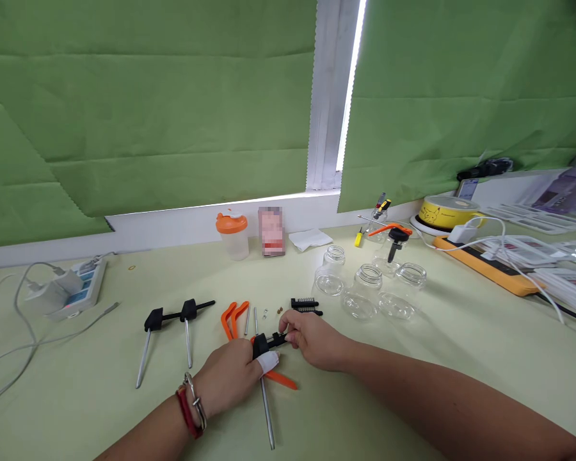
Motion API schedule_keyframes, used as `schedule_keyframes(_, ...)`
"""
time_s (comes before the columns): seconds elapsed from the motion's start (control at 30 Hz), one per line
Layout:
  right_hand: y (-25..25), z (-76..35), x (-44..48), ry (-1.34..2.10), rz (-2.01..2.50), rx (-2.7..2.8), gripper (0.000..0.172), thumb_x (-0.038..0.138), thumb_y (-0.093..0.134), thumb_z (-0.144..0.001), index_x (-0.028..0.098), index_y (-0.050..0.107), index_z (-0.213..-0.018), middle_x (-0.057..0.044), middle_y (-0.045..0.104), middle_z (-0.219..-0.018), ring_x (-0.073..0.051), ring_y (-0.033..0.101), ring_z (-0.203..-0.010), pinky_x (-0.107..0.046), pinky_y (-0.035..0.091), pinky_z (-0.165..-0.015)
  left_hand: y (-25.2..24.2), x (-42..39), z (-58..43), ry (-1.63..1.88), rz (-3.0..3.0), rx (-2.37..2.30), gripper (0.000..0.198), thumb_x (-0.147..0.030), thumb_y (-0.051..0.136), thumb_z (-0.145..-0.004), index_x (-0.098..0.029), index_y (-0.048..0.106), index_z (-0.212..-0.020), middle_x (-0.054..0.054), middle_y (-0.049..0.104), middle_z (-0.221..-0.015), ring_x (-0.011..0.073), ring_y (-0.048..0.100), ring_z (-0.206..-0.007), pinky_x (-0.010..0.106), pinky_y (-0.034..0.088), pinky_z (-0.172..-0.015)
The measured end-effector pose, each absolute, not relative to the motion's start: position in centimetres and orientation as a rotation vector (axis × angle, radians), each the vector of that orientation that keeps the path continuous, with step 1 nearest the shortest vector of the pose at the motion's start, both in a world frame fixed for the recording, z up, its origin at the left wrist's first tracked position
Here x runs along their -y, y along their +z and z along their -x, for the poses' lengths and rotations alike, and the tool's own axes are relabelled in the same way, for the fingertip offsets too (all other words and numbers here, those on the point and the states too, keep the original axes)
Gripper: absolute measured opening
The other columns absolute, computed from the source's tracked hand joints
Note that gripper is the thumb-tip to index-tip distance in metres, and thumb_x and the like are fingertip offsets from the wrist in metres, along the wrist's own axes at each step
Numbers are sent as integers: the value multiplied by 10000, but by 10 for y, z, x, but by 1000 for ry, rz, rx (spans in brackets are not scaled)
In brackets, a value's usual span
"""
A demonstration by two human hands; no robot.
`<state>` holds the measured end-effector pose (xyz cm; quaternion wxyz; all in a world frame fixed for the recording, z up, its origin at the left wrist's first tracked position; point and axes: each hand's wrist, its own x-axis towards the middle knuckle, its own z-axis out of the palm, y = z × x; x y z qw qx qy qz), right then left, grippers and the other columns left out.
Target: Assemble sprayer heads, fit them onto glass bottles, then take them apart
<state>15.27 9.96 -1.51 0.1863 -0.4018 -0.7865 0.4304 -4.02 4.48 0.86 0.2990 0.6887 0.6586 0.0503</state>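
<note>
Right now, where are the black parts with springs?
In the head view, the black spring parts lie just right of centre, immediately beyond the right hand.

Left fingers [243, 349], right fingers [292, 319] gripping black part [260, 346].

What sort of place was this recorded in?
Likely an indoor workbench by a window: loose orange handles, clear jars and a white power strip share its top.

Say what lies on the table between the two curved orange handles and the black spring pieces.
The head view shows a metal pin, part of a metal rod, small silvery bits and tiny brown pieces there.
</note>
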Motion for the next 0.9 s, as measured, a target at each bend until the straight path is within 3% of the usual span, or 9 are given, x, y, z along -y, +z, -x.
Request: schedule_keyframes(0.9,-16,-154,-102,1212,1146,2230,185,114,454,-800,203,527,-945,31,478,-635,-94,381,-553,-197,301,-523,13,-45,41,172,-1790,-1735,461,-625,373,-768,-210,344,-569,-34,322,-518,120,299,-451,243,217,-459)
